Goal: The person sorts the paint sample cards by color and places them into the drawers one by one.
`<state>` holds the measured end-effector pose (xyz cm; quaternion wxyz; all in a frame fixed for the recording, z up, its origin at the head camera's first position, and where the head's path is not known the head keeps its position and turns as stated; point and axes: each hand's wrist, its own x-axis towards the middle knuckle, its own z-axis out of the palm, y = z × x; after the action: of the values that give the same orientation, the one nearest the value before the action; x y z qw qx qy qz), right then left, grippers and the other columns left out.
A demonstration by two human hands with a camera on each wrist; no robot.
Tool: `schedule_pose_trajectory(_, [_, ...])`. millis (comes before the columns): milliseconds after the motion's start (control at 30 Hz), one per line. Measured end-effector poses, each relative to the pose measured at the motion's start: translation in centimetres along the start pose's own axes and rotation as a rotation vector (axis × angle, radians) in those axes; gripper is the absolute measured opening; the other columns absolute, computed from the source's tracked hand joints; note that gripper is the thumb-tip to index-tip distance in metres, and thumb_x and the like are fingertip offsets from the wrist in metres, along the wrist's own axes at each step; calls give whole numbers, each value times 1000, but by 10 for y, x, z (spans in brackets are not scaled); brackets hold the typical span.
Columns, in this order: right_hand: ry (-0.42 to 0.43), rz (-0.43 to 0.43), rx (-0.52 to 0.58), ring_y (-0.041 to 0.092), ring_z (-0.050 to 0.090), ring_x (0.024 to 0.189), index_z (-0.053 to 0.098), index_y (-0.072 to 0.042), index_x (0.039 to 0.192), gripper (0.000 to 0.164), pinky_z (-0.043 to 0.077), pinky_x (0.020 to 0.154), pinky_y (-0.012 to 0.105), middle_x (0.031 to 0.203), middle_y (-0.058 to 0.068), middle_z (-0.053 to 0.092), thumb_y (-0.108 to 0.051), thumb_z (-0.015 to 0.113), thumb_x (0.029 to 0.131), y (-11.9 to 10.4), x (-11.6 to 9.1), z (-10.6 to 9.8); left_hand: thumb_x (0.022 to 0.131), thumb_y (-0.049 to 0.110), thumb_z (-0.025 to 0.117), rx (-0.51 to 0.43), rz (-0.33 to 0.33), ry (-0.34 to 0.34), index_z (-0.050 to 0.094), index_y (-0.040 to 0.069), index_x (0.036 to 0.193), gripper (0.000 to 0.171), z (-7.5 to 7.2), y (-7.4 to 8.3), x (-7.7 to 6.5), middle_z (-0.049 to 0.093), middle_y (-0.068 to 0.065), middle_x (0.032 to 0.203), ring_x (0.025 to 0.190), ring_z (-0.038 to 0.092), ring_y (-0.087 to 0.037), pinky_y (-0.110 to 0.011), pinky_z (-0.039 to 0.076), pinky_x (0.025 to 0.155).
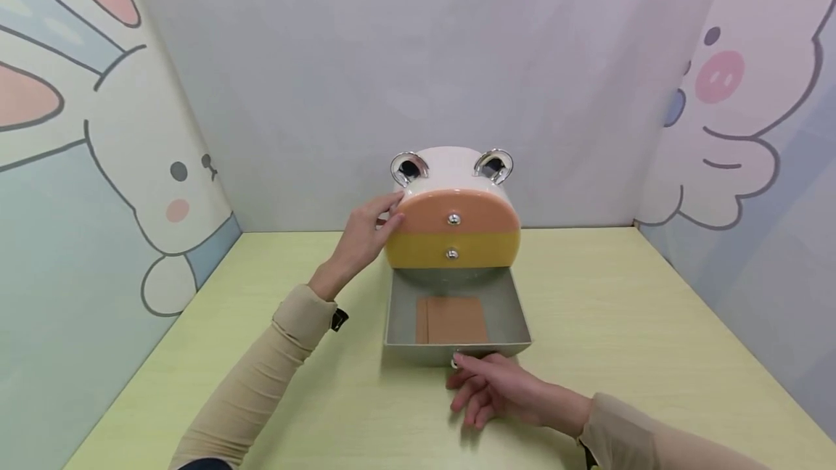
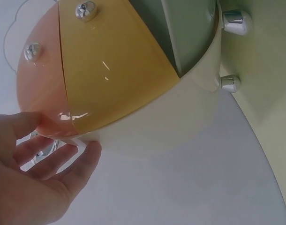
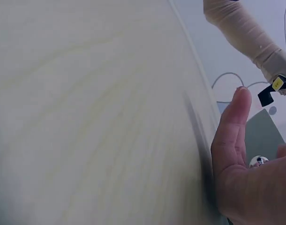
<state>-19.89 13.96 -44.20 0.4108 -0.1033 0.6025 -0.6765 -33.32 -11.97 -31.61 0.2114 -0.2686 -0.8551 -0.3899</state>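
Observation:
A frog-shaped drawer box (image 1: pixel 453 231) stands on the table, with an orange drawer (image 1: pixel 424 207) and a yellow drawer (image 1: pixel 418 251) closed. Below them, the grey-green bottom drawer (image 1: pixel 401 314) is pulled out. Flat brown cardboard pieces (image 1: pixel 455 320) lie inside it. My left hand (image 1: pixel 367 234) holds the box's upper left edge; in the left wrist view its thumb (image 2: pixel 28 123) is on the orange front and its fingertips reach the white side. My right hand (image 1: pixel 499 388) is at the bottom drawer's silver knob (image 2: pixel 259 161), thumb tip against it, other fingers loosely spread below.
Silver-rimmed eyes (image 1: pixel 494 166) top the box, and short silver feet (image 2: pixel 230 83) show under it. Behind rises a pale back wall (image 1: pixel 313 93); printed side panels with a rabbit (image 1: pixel 150 187) and a pig (image 1: pixel 718 78) flank the light wood table (image 1: pixel 620 310).

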Motion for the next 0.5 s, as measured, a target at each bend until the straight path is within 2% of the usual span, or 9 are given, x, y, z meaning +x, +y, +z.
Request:
schedule_pose_trajectory(233, [26,-21,124,5,65,59,55,1,116,48,55,56,22,77,-5,69,-44,45,100,6,6,10,95,15,60,1,-2,-1,55,4,135,42,0,0,1,63,-15,113,111,59,-27,-40,57,86])
schedule_pose_trajectory(500, [143,-69,93,4,61,54,57,2,107,45,51,50,20,73,-4,66,-42,48,99,8,8,16,96,15,60,-3,-17,-6,54,5,136,42,1,0,0,63,-15,117,112,59,-26,-41,57,87])
